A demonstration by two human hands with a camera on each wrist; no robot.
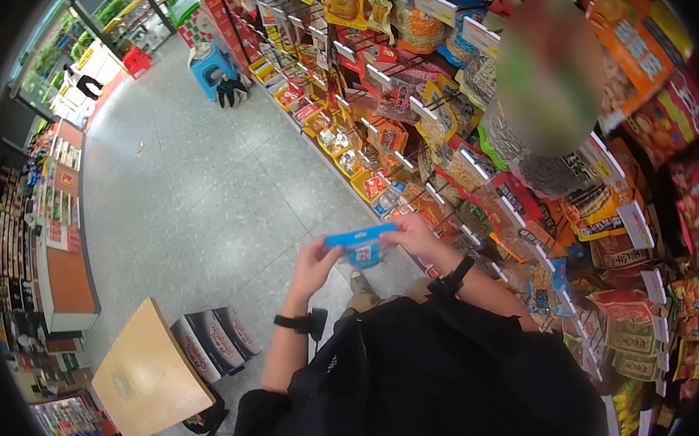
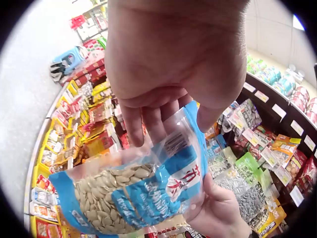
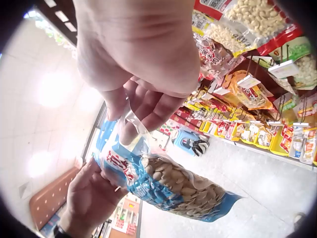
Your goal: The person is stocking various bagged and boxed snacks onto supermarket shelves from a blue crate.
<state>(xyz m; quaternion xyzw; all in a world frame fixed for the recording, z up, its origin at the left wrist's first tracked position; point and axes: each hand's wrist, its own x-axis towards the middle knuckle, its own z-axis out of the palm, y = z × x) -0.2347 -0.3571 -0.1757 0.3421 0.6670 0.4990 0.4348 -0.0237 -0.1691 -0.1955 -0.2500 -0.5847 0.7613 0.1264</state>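
A blue and clear bag of pumpkin seeds (image 1: 363, 254) hangs in front of the person's body, held by its top edge. The left hand (image 1: 312, 267) pinches one upper corner and the right hand (image 1: 417, 239) pinches the other. In the left wrist view, pale seeds show through the clear part of the bag (image 2: 106, 198), beside a blue label with red characters. The left hand (image 2: 173, 64) has its thumb and fingers at the top strip there, across from the right hand (image 2: 220, 208). In the right wrist view the seeds sag toward the bag's bottom (image 3: 185, 191).
Racks of packaged snacks (image 1: 459, 162) line the right side close by. A wooden table (image 1: 153, 369) stands at the lower left beside a dark printed box (image 1: 212, 341). Farther off are a blue stool (image 1: 213, 69) and a red stool (image 1: 136, 61) on the grey floor.
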